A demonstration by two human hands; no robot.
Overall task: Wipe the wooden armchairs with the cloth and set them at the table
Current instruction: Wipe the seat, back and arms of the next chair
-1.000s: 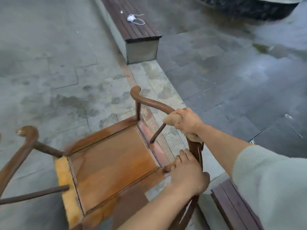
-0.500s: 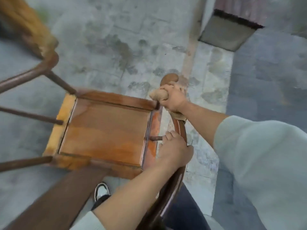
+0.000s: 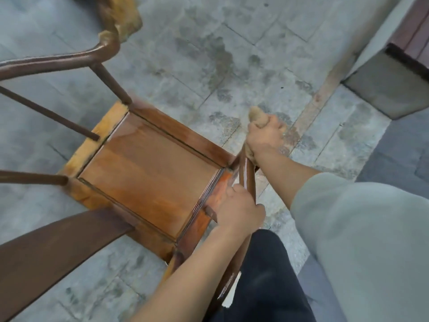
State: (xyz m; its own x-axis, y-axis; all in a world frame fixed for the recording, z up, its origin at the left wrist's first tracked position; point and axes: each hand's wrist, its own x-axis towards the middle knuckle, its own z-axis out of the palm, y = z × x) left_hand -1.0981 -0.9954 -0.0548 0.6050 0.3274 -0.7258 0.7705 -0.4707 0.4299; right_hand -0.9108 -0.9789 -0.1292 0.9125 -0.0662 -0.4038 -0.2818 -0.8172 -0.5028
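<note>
Hands grip armchair (image 3: 148, 168) arm: right hand (image 3: 264, 133) with cloth (image 3: 255, 115), left hand (image 3: 239, 210) behind.

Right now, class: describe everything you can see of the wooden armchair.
The wooden armchair is glossy reddish-brown, with a square panelled seat, thin spindles and a curved arm rail. It stands on grey paving. The left side of its seat frame looks pale and worn. The right hand grips a tan cloth around the near rail's end; the left hand grips that rail lower down.

right hand (image 3: 264, 133) wrapping cloth (image 3: 255, 115) round armrest (image 3: 247, 173)
</note>
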